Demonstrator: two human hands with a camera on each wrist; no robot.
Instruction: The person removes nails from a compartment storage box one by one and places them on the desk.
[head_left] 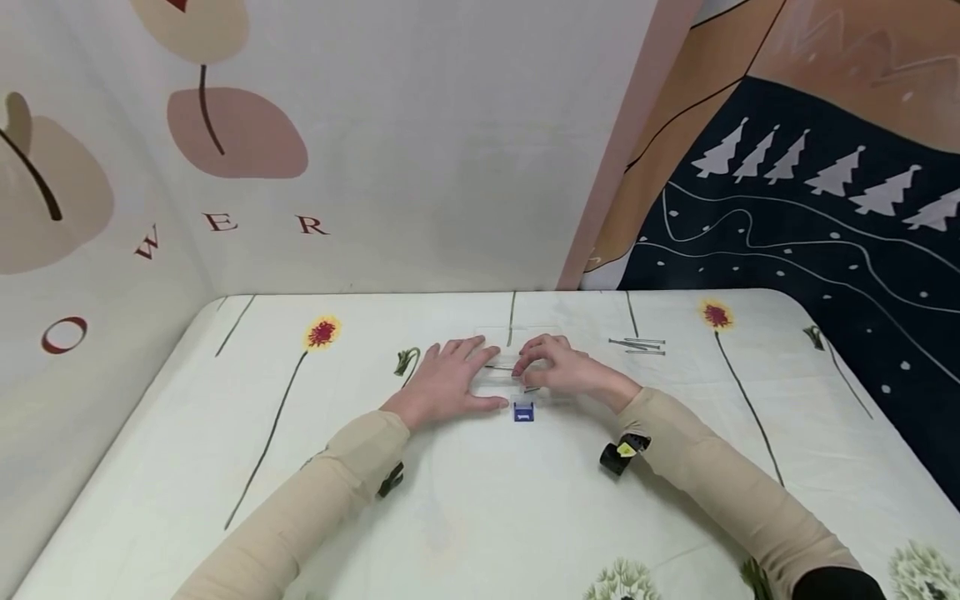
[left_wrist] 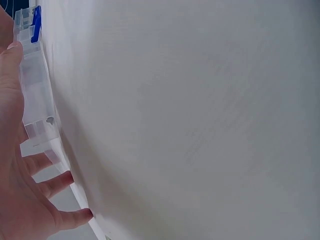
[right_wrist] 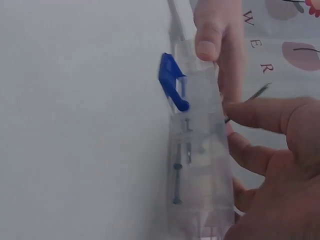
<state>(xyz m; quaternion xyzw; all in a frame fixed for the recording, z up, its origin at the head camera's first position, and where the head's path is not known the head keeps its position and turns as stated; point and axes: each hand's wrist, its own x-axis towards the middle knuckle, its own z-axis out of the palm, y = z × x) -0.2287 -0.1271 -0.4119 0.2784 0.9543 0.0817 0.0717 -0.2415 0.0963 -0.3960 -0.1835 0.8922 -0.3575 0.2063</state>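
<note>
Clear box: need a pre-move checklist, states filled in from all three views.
1. Right hand has a nail: ok, pinched at the fingertips.
2. Left hand by the clear box: ok, fingers spread at its left end.
3. Blue latch swung out: ok, it juts from the near side.
4. Stored nails inside the box: ok, some show through the wall.
5. Held nail lined up with a compartment: cannot tell, hands block the view.
6. Table free of loose nails: not ok, several lie right of the box.
</note>
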